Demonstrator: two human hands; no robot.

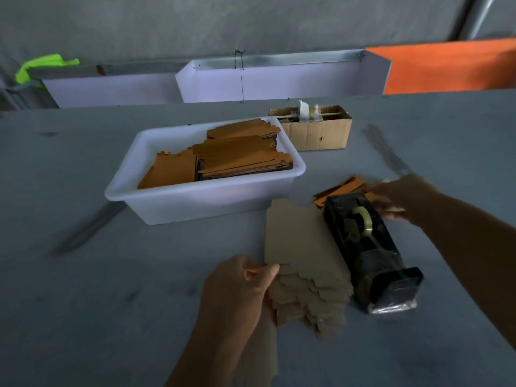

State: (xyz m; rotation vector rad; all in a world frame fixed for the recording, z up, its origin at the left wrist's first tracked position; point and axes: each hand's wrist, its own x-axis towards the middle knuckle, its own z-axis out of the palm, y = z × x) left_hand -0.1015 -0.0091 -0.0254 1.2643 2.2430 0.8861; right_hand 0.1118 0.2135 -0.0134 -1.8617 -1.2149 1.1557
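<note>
Currently your left hand (237,289) pinches the cardboard stack (298,241), its long axis pointing away from you alongside the tape dispenser (374,255); your blurred right hand (405,199) has an unclear grip.

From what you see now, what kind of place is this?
Probably a packing workshop: a white tub of flat cardboard pieces, a black tape dispenser, and a pale cardboard stack gripped by the left hand.

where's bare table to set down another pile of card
Bare table lies left of the white tub and left hand, and right of the cardboard box. Crowded between the tub and right hand: card stack, tape dispenser, orange pieces.
</note>
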